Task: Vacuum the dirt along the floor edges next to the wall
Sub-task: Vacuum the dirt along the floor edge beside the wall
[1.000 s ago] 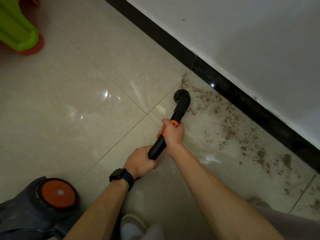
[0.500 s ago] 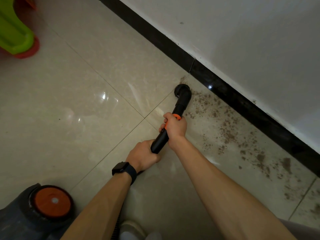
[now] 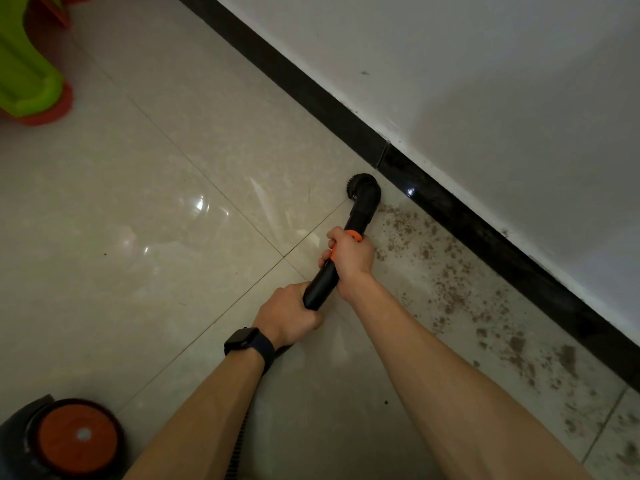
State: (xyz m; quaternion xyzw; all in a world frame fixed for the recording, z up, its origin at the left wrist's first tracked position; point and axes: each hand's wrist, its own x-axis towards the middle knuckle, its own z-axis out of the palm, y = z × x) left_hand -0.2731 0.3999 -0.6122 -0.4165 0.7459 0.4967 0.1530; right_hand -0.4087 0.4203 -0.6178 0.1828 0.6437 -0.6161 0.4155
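A black vacuum wand (image 3: 323, 282) with an orange collar ends in a round brush nozzle (image 3: 362, 190) that sits on the tile floor close to the black skirting board (image 3: 485, 233). My right hand (image 3: 349, 259) grips the wand at the orange collar. Lower down, my left hand (image 3: 289, 315), with a dark watch on the wrist, grips the wand's end where the ribbed hose (image 3: 242, 438) begins. Brown dirt (image 3: 450, 292) is scattered along the floor beside the skirting, to the right of the nozzle and on toward the lower right.
The vacuum's body (image 3: 59, 441), dark with an orange wheel, stands at the lower left. A green and orange plastic object (image 3: 31, 74) is at the upper left. A white wall (image 3: 485, 81) rises above the skirting. Glossy beige tiles (image 3: 138, 220) spread to the left.
The nozzle has slid up the floor toward the skirting, past the far end of the dirt patch. Both hands moved forward with the wand, keeping their grip.
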